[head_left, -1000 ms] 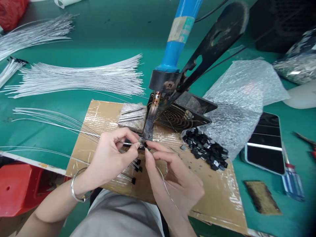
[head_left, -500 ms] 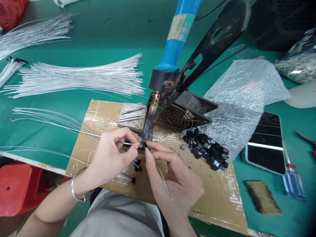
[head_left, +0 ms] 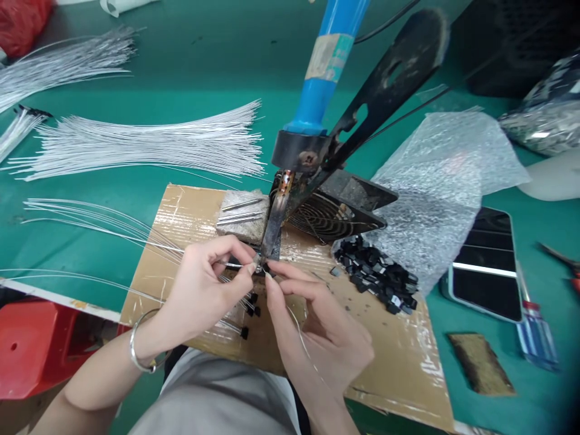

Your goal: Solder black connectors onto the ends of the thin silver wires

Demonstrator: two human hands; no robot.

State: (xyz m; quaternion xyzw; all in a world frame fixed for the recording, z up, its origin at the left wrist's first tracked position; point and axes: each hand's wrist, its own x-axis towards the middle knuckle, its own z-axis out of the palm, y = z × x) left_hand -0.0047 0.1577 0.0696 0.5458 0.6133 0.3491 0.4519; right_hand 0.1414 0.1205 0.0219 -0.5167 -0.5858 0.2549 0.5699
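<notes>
Just below the dark tip of a blue-handled soldering iron (head_left: 270, 237), both hands meet fingertip to fingertip. My left hand (head_left: 212, 281) is closed in a pinch on a thin white wire (head_left: 176, 246), whose length trails off to the left. My right hand (head_left: 319, 326) pinches too, with a strand of silvery solder wire (head_left: 299, 333) curving across its palm. A tiny dark piece shows between the fingertips, too small to make out. Under my left hand lie several wires with black connectors (head_left: 244, 333) at their ends.
A black stand arm (head_left: 385, 84) holds the iron above a round-grilled fan (head_left: 333, 214). Loose black connectors (head_left: 380, 275) spill from a bubble-wrap bag (head_left: 439, 175) onto the cardboard (head_left: 394, 368). A grey block (head_left: 244, 225) carries metal rods. White wire bundles (head_left: 149, 145), a phone (head_left: 484, 266) and a screwdriver (head_left: 538, 338) lie around.
Both hands hold almost the same position and the same pinch. The view has shifted very slightly.
</notes>
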